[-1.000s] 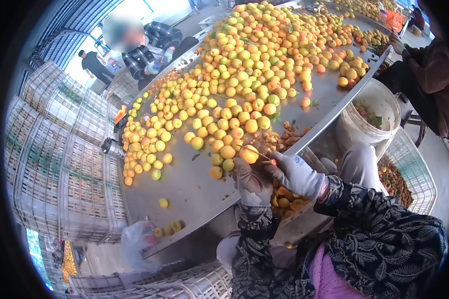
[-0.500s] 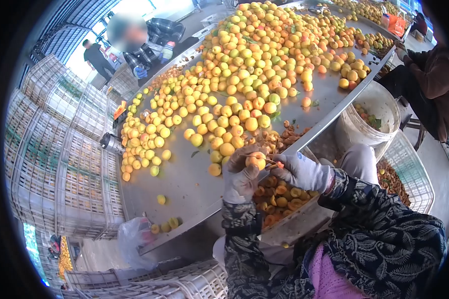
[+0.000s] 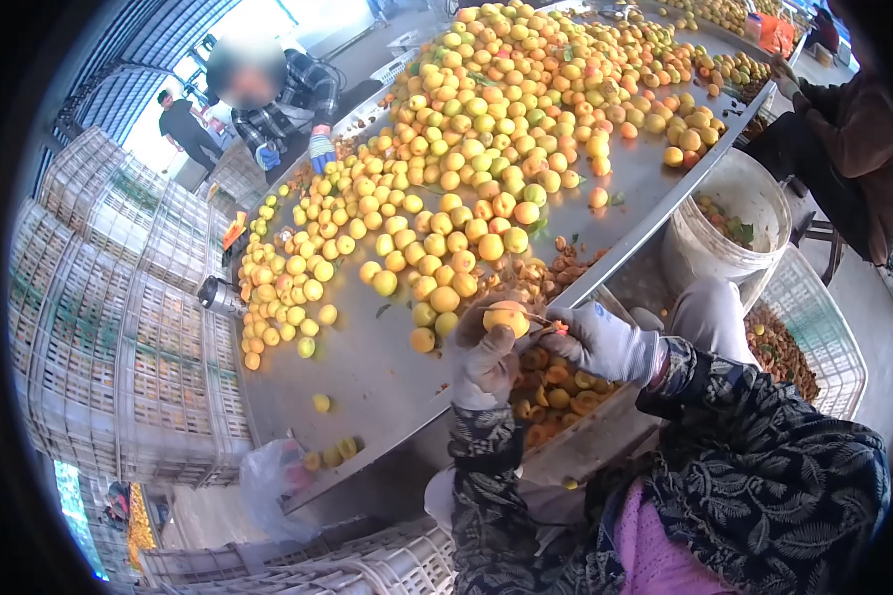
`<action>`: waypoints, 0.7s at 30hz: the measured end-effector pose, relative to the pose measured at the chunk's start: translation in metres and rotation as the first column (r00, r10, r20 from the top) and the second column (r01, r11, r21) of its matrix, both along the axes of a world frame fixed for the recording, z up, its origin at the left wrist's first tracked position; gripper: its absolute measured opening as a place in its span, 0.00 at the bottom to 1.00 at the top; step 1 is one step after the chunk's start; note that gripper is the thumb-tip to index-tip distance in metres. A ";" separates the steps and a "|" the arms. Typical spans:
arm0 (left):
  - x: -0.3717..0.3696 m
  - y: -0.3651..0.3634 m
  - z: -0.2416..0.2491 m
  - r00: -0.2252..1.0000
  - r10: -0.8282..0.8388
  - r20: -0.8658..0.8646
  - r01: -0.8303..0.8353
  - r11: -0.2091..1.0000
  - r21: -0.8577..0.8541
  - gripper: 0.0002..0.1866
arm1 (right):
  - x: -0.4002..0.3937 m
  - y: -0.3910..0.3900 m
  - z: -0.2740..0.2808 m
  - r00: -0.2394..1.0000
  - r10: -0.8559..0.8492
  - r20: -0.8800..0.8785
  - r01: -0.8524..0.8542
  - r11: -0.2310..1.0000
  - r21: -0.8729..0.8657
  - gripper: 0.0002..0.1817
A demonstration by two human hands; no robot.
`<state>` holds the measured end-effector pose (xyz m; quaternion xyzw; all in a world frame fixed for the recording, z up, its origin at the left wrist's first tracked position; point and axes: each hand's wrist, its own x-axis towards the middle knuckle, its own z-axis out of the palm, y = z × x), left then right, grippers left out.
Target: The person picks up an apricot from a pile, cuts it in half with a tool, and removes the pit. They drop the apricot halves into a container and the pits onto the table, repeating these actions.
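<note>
Gloved fingers of my left hand (image 3: 484,369) are closed around a yellow-orange apricot (image 3: 507,318) just over the table's near edge. My right hand (image 3: 599,342), also gloved, grips a slim tool (image 3: 540,323) with thin prongs and a reddish part; its tip is at the apricot's right side. Exactly how far the tip goes in is hard to see. Below both hands, a container holds opened apricot halves (image 3: 560,399). Apricot stones and scraps (image 3: 532,279) lie on the metal just beyond my fingers.
A large heap of apricots (image 3: 486,149) covers much of the metal table (image 3: 367,362). To the right stand a white bucket (image 3: 729,223) and a crate with stones (image 3: 779,352). Stacked plastic crates (image 3: 129,317) rise at left. Co-workers sit across (image 3: 293,109) and at right (image 3: 863,149).
The co-worker across the table has reached a gloved hand down to the apricots. My view has shifted slightly; both my hands keep nearly the same hold on apricot and tool.
</note>
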<state>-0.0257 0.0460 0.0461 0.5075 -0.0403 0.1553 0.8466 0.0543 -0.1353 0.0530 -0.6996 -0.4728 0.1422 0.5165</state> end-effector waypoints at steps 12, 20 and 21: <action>0.001 -0.023 0.006 0.998 0.065 0.005 -0.065 0.998 0.018 0.24 | -0.005 -0.001 -0.016 0.973 0.071 -0.218 -0.041 0.989 0.140 0.24; -0.011 -0.010 0.020 0.994 0.097 -0.039 -0.098 0.995 -0.007 0.19 | 0.014 -0.012 -0.009 0.964 0.131 -0.233 -0.135 0.991 -0.002 0.16; -0.014 -0.002 0.022 0.995 0.062 -0.082 -0.049 0.988 0.145 0.18 | 0.023 -0.011 -0.017 0.986 0.162 -0.050 -0.163 0.987 -0.012 0.16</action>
